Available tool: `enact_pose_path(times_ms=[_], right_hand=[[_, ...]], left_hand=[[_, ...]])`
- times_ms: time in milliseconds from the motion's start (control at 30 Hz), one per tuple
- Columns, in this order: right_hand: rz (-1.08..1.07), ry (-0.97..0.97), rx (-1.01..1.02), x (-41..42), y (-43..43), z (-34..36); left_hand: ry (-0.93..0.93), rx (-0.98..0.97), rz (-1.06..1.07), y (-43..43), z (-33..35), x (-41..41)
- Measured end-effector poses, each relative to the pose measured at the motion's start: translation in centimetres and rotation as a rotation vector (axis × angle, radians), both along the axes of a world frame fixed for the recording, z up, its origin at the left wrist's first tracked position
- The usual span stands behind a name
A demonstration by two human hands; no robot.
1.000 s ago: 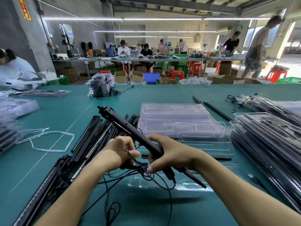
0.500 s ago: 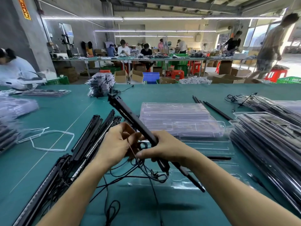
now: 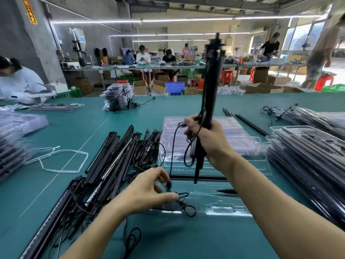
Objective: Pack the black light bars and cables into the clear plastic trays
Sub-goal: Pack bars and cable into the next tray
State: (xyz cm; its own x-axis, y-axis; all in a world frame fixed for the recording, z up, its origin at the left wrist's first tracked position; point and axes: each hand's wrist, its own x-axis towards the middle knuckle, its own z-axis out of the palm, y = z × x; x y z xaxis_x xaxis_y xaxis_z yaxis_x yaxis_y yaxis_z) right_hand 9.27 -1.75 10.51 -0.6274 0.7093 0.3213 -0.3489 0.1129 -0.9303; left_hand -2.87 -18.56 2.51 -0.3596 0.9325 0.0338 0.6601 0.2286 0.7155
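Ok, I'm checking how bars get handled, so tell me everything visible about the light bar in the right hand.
The light bar is a long, slim, black strip with a matte look, its top blurred. It stands nearly upright above the clear tray. The right hand grips it low down, leaving a short end sticking out underneath. A thin black cable loops down from it to the left hand, which pinches it.

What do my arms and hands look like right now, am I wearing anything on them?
The left arm and right arm are bare as far as the picture shows, with no sleeves in view. The left hand and right hand wear no gloves, and no watch, ring or wristband is visible on either.
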Motion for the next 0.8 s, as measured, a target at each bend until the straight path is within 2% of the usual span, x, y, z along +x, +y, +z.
enact_pose_path(times_ms=[167, 233, 433, 533, 600, 667, 733, 800], right_hand=[[-0.151, 0.242, -0.242, 2.2, 2.2, 2.4], [-0.173, 0.264, -0.263, 3.2, 3.1, 2.7], [-0.169, 0.089, -0.218, 5.9, 4.0, -1.0], [-0.077, 0.167, -0.379, 6.8, 4.0, -3.2], [-0.053, 0.200, -0.513, 7.1, 4.4, -4.2], [-0.035, 0.167, -0.591, 7.4, 4.9, -5.1], [-0.022, 0.090, -0.606, 7.6, 5.2, -6.0], [-0.010, 0.036, -0.611, 8.0, 5.4, -6.8]], left_hand=[[0.428, -0.213, -0.034, -0.2, -1.4, 1.1], [0.514, -0.248, -0.076, -0.2, -1.9, 1.2], [0.538, -0.196, -0.104, 0.0, -3.9, 1.0], [0.294, -0.009, -0.074, 0.1, -4.8, 0.5], [0.180, 0.173, 0.070, 0.1, -5.3, 0.0], [0.309, 0.251, 0.368, 0.1, -5.6, -1.3], [0.449, 0.222, 0.633, -0.4, -5.7, -3.2], [0.633, 0.085, 0.749, -0.9, -6.0, -5.3]])
